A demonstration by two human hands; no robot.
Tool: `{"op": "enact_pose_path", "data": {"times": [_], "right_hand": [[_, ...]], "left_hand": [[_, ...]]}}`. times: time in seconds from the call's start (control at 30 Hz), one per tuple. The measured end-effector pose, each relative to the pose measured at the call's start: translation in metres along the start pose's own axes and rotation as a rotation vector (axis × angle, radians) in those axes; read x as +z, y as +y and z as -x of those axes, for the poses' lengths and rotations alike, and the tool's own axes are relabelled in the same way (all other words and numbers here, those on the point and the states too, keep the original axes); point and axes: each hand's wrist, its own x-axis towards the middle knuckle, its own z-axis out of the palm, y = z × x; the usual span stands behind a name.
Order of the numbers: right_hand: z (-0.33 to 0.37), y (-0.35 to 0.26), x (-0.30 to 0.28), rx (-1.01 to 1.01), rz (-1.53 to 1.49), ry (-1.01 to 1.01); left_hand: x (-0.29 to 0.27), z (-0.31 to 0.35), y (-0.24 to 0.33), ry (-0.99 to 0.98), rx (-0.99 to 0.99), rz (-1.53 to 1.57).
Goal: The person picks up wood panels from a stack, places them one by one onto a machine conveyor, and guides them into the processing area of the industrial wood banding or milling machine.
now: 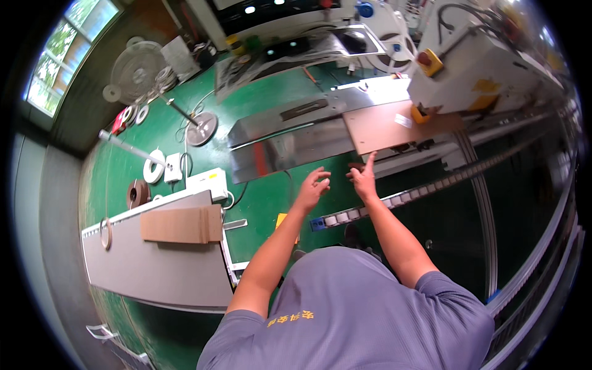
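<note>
My left hand (314,190) hangs over the green floor, in front of the shiny metal table (290,157). Its fingers are loosely bent and apart, with nothing in them. My right hand (364,180) is at the near edge of a flat brown board (376,129). One finger points up to that edge; whether it touches, I cannot tell. The other fingers are partly bent, and I see nothing held. The board lies across the metal table's right end and carries a white label (403,121). Its right part reaches under a white machine (475,80).
A roller rail (407,196) runs to the right, close by my right forearm. To my left stands a grey-topped table (166,271) with stacked brown cardboard strips (176,226). A fan (139,71) stands at the far left. The machine bears a red-and-yellow button box (430,62).
</note>
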Motion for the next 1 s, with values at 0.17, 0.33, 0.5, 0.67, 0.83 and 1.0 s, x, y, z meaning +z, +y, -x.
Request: {"op": "enact_pose_path", "data": {"times": [0.17,0.33,0.5,0.67,0.83,1.0], "right_hand": [[-0.003,0.009,-0.011,0.03,-0.071,-0.018],[0.016,0.002,0.003,-0.196,0.264,-0.262],[0.072,-0.016,0.023,-0.267,0.793,-0.304],[0.09,-0.029,0.046,-0.396,1.004,-0.446],[0.095,-0.026,0.045,-0.402,0.983,-0.435],[0.094,-0.027,0.049,-0.373,1.017,-0.424]], "left_hand": [[-0.11,0.062,-0.068,0.564,0.021,-0.251],[-0.257,0.142,-0.099,1.405,-0.073,-0.451],[-0.362,0.19,-0.128,1.853,-0.474,-0.293],[-0.427,0.218,-0.201,1.793,-0.473,0.079],[-0.404,0.222,-0.192,1.514,-0.21,0.586],[-0.368,0.254,-0.212,1.142,-0.362,0.527]]}}
